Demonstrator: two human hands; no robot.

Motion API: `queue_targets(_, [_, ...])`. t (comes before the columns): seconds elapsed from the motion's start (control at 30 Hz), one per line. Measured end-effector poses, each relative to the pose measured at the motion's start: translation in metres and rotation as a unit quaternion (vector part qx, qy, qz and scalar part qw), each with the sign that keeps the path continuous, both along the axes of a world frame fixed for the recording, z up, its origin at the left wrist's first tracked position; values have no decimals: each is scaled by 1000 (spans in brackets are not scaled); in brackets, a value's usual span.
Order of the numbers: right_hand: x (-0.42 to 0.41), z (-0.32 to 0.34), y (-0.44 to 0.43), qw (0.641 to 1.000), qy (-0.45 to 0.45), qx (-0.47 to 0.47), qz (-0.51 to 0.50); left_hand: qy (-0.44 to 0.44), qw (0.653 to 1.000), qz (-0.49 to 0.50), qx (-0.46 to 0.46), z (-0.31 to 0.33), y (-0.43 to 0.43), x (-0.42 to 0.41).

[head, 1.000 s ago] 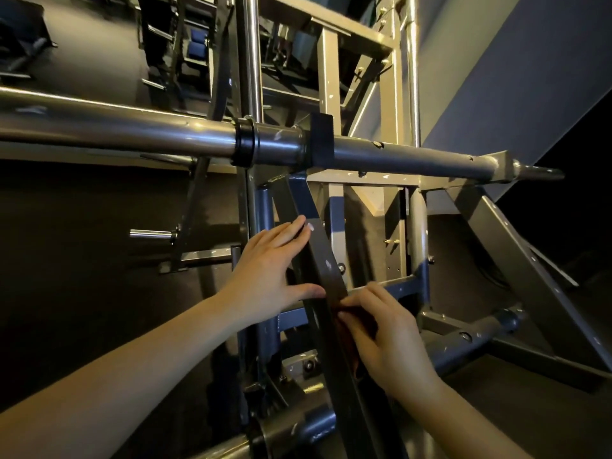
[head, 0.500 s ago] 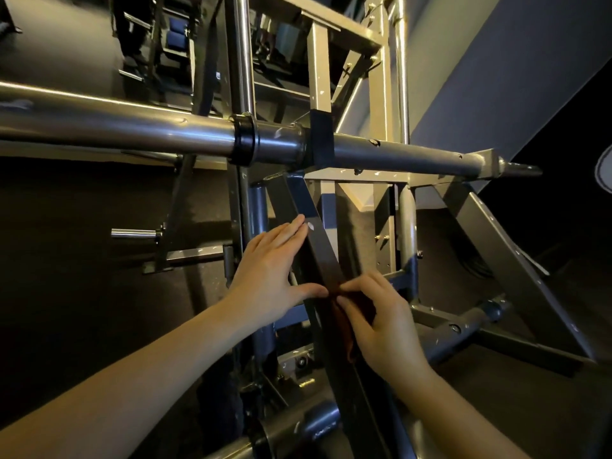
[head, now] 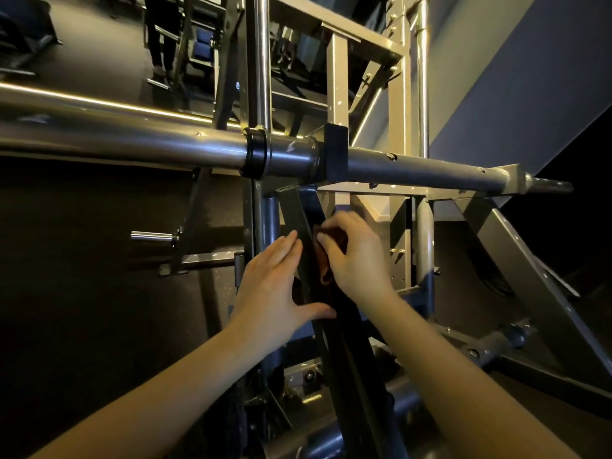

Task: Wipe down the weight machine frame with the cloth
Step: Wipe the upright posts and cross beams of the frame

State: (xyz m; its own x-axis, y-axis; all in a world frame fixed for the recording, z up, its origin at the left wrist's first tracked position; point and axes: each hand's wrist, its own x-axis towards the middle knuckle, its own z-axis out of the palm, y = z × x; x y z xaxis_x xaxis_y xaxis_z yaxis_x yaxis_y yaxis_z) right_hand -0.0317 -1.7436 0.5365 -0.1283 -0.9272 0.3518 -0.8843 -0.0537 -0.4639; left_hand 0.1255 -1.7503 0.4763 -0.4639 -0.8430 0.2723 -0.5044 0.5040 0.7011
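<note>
As the right hand [head: 359, 256] climbs the dark diagonal strut [head: 347, 356] of the weight machine frame [head: 399, 104], it carries a dark reddish cloth [head: 326, 260] from the strut's middle stretch up to a spot just under the joint where the strut meets the long horizontal steel bar [head: 132, 140]. The cloth is bunched under the palm and pressed against the strut's right face, the right fingers [head: 326, 241] curled together and clamped on it, with a fold trailing down below the hand. The left hand [head: 271, 286] has slid up too, though less; it lies flat on the strut's left face, fingers straight and side by side, thumb hooked across the front edge, gripping nothing but steadying the member. The upward shift suggests one wiping stroke along this strut is nearing its top end, so this member is probably close to done on the side being rubbed. Much of the frame looks untouched by this stroke: the pale uprights behind, the horizontal bar above, the angled brace [head: 530, 293] at right and the low tubes near the floor. The task therefore appears to be only partly complete.
</note>
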Motion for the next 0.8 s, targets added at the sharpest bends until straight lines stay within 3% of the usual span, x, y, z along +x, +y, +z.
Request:
queue_targets(0.17, [-14,-9,77,998,-12,56,38,-15,999,-48,16,5,-8,1])
queue_targets(0.33, [-8,6,-6,1000,6,17,15,26,997,-65,36,-5,-11,1])
queue_targets(0.47, [5,9,-60,986,-140,-16,-84,21,997,-60,37,-3,-10,0])
queue_targets(0.6, [-2,1,-33,960,-228,-14,-162,23,998,-57,33,-5,-10,0])
queue_targets(0.8, [22,-6,-7,994,-101,15,-32,64,995,-61,36,-4,-10,-1])
